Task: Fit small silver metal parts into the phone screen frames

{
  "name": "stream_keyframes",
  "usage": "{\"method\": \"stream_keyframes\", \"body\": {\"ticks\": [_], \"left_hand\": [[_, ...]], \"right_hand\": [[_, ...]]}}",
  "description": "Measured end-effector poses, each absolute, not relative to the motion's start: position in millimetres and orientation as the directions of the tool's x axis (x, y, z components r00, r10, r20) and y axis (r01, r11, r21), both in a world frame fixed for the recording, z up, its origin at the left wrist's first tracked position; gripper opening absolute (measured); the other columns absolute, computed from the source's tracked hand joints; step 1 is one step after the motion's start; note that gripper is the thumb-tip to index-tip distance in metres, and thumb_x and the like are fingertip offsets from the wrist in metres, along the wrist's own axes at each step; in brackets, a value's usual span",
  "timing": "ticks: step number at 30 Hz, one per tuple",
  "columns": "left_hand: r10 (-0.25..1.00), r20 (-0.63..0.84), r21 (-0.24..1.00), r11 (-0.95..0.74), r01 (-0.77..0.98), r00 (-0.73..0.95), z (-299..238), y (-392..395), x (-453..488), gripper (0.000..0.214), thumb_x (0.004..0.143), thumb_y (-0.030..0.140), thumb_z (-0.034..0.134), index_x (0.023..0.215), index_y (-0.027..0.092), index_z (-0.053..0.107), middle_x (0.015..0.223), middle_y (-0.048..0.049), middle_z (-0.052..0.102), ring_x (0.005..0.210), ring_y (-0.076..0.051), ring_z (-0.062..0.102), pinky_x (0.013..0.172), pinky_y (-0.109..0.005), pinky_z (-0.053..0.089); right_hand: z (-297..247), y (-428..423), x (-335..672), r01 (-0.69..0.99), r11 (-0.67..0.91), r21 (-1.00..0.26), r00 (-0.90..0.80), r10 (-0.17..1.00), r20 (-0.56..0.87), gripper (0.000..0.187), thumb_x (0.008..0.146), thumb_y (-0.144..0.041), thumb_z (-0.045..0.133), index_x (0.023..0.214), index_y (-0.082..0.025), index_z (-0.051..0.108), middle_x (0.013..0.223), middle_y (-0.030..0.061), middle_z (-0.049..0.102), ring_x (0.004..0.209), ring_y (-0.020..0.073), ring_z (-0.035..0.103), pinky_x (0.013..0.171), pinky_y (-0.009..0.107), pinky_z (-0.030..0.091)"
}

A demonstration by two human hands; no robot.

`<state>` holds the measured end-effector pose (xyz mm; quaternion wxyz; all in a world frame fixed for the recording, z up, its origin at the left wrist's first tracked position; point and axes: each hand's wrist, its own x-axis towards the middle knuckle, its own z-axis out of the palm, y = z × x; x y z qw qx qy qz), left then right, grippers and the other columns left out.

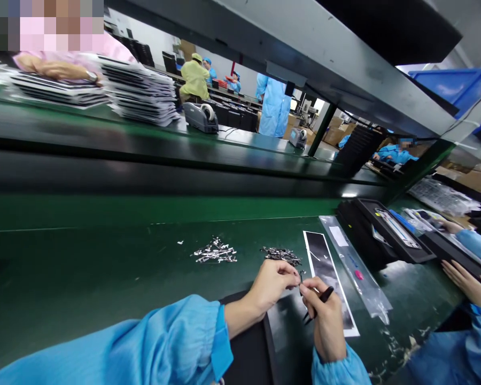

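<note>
Close together over the green bench, both hands pinch at a small dark strip (301, 276). My left hand (270, 283) is closed, thumb against fingertips, at the strip's left side. My right hand (324, 313) grips the strip's other side between thumb and finger. Black tweezers (326, 293) are also tucked in the right hand, their tips pointing down and left. Just beyond the hands lies a pile of small dark strips (281, 255). Farther left is a looser pile of black and white pieces (215, 251). A black tray (250, 347) sits under my left forearm.
Right of my hands lie a white-edged dark sheet (328, 267) and a clear plastic bag (356, 262). Black trays (401, 227) stand beyond them. A co-worker's hand (471, 283) rests at the far right. A shelf beam (304, 59) crosses above; stacked sheets (138, 91) stand opposite.
</note>
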<state>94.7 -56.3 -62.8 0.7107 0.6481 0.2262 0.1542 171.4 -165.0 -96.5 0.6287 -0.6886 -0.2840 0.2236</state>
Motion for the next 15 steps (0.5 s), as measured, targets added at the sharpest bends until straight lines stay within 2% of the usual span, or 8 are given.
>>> {"method": "stream_keyframes", "body": {"ticks": [6, 8, 12, 15], "left_hand": [[0.525, -0.088, 0.992, 0.124, 0.026, 0.847, -65, -54, 94, 0.013, 0.077, 0.015, 0.056, 0.066, 0.009, 0.054, 0.058, 0.0039, 0.051, 0.059, -0.009, 0.051, 0.065, -0.025, 0.043], [0.523, -0.089, 0.989, 0.144, 0.015, 0.848, -65, -52, 93, 0.012, 0.078, 0.014, 0.055, 0.067, 0.009, 0.053, 0.057, 0.004, 0.051, 0.058, -0.009, 0.052, 0.065, -0.025, 0.044], [0.53, -0.114, 0.978, 0.21, 0.0, 0.841, -63, -49, 89, 0.01, 0.077, 0.012, 0.054, 0.068, 0.009, 0.052, 0.057, 0.0038, 0.053, 0.056, -0.008, 0.052, 0.061, -0.024, 0.044], [0.542, -0.145, 0.963, 0.271, -0.009, 0.828, -59, -48, 85, 0.008, 0.074, 0.012, 0.055, 0.067, 0.009, 0.052, 0.059, 0.0022, 0.055, 0.056, -0.009, 0.053, 0.061, -0.024, 0.044]], "right_hand": [[-112, -161, 182, 0.145, -0.109, -0.983, 0.834, 0.548, 0.062, 0.022, 0.082, -0.033, 0.048, 0.076, -0.012, 0.05, 0.05, -0.0092, 0.036, 0.037, 0.0013, 0.029, 0.037, 0.015, 0.029], [-115, -160, 188, 0.184, -0.16, -0.97, 0.845, 0.529, 0.073, 0.023, 0.082, -0.033, 0.048, 0.075, -0.012, 0.051, 0.053, -0.0078, 0.04, 0.04, 0.0019, 0.034, 0.039, 0.015, 0.032], [-111, -158, 194, 0.297, -0.251, -0.921, 0.824, 0.555, 0.114, 0.02, 0.079, -0.032, 0.053, 0.076, -0.012, 0.054, 0.069, -0.0024, 0.053, 0.062, 0.008, 0.051, 0.059, 0.024, 0.044], [-101, -161, 187, 0.352, -0.255, -0.901, 0.811, 0.563, 0.157, 0.02, 0.077, -0.033, 0.054, 0.082, -0.013, 0.056, 0.077, -0.0001, 0.056, 0.071, 0.0106, 0.053, 0.068, 0.029, 0.044]]}}
